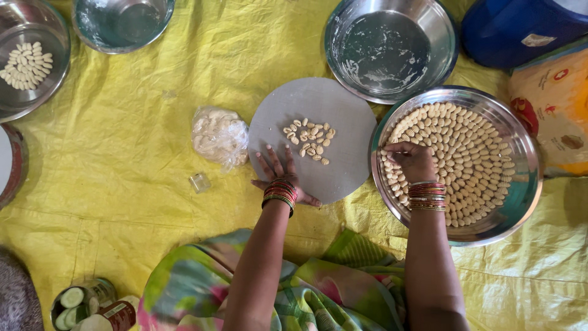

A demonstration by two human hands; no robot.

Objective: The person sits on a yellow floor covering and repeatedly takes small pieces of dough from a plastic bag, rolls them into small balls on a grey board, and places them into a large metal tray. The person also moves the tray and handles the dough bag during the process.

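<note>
My left hand (280, 172) rests flat with fingers spread on the near edge of a round grey board (343, 110). A small heap of shaped dough pieces (310, 141) lies on the board just beyond the fingertips. My right hand (411, 160) is pinched shut over the left side of a wide steel plate (520, 190), among rows of dough pieces (465, 153) laid out in it; whether a piece sits between the fingertips I cannot tell. Both wrists wear coloured bangles.
A plastic bag of dough (219, 135) lies left of the board on the yellow sheet (122, 184). Floury steel bowls (392, 49) (122, 21) stand beyond, a steel plate with pieces (30, 64) at top left, a blue container (520, 30) at top right, cucumber slices (70, 303) at bottom left.
</note>
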